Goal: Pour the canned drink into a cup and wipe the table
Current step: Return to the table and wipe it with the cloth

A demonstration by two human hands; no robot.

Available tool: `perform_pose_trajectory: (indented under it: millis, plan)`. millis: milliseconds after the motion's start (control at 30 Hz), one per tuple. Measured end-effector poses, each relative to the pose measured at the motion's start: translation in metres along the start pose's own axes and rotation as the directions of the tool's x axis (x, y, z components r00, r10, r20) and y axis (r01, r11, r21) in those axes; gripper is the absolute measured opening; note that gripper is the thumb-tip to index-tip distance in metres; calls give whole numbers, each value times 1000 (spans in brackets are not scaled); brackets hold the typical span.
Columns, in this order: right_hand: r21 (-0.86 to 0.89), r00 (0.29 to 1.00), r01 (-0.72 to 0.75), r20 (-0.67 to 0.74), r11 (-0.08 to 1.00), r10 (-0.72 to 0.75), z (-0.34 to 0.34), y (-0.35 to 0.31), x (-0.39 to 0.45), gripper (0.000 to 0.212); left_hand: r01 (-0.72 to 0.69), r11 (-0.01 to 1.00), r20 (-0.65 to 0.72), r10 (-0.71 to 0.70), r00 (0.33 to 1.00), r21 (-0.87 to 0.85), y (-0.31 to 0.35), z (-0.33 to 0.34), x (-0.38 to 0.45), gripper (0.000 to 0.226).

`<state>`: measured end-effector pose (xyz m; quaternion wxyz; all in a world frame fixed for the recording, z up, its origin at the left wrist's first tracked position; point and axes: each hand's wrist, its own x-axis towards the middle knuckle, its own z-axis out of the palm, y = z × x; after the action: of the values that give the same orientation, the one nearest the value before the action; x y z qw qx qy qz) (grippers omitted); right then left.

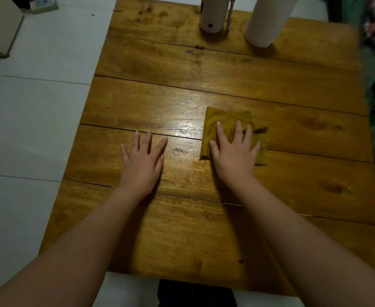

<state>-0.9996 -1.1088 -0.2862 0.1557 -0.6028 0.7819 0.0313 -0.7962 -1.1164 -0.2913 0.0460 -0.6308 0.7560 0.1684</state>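
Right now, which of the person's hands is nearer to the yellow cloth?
Right. The right hand lies flat on the yellow cloth, pressing it to the table. The left hand rests flat on bare wood beside it, not touching.

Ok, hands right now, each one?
Left hand: open, flat on the table, holding nothing.
Right hand: open, pressing flat on the cloth.
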Motion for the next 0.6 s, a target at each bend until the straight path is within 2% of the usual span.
perform_pose_trajectory:
  millis: [67, 300, 433, 600]
  plan:
    - [29, 997, -17, 70, 999, 14, 6, -5, 8, 56, -4, 1000, 4, 4, 1000, -3, -1, 0, 0, 47]
    - [-1, 994, 95, 51, 995, -95, 12, -22, 7, 57, 1, 1000, -7, -1, 1000, -20, -2, 1, 0, 47]
    - [-42, 982, 171, 84, 984, -167, 21, -37, -30, 57, 22, 999, -27, -23, 999, -43, 1, 1, -4, 47]
    - [-62, 993, 114, 20, 992, -113, 49, -37, -89, 62, -28, 999, -29, 27, 999, -41, 14, 2, -10, 46]
